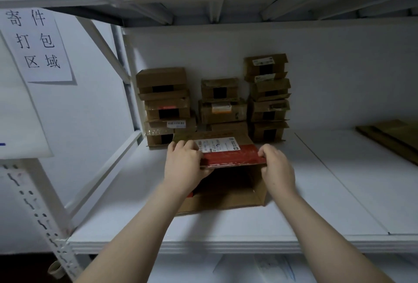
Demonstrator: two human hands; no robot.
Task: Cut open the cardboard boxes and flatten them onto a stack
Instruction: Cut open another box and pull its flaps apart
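Cardboard box lies mid-shelf, open end toward the person, with the left hand and right hand each pinching 1 end of its red top panel. An uneven pull could tear the panel or shove the box into the 3 stacks just behind. The box's dark interior is unreadable, no cutter shows, and the flattened cardboard runs off-frame.

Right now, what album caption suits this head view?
Left hand and right hand hold the red flap of a cardboard box on a shelf, stacked boxes behind.
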